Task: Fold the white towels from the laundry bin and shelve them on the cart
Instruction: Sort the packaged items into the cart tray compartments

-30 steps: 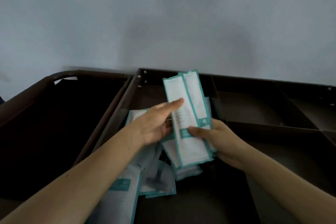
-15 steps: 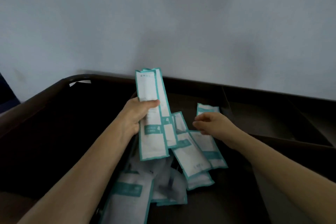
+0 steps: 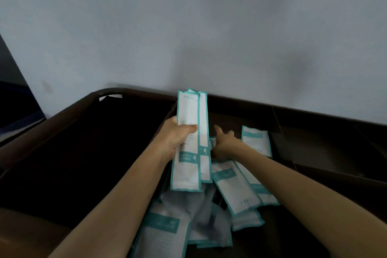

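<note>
No white towels are in view. My left hand (image 3: 178, 138) grips two long white packets with teal edges (image 3: 189, 144), held upright above a dark brown compartment tray (image 3: 314, 176). My right hand (image 3: 225, 142) reaches forward just right of them, fingers extended over a small packet behind the held ones; whether it touches is unclear. Several more teal-edged packets (image 3: 234, 186) lie in a loose pile in the tray below both hands. One packet (image 3: 256, 140) lies apart at the back right.
A deep dark bin (image 3: 83, 153) with a rounded brown rim sits to the left of the tray. Dividers (image 3: 280, 130) split the tray into compartments on the right. A pale wall (image 3: 209, 27) rises right behind.
My left hand took the two packets from both hands and lifted them to the left. My right hand let go and reached forward toward the back of the pile.
</note>
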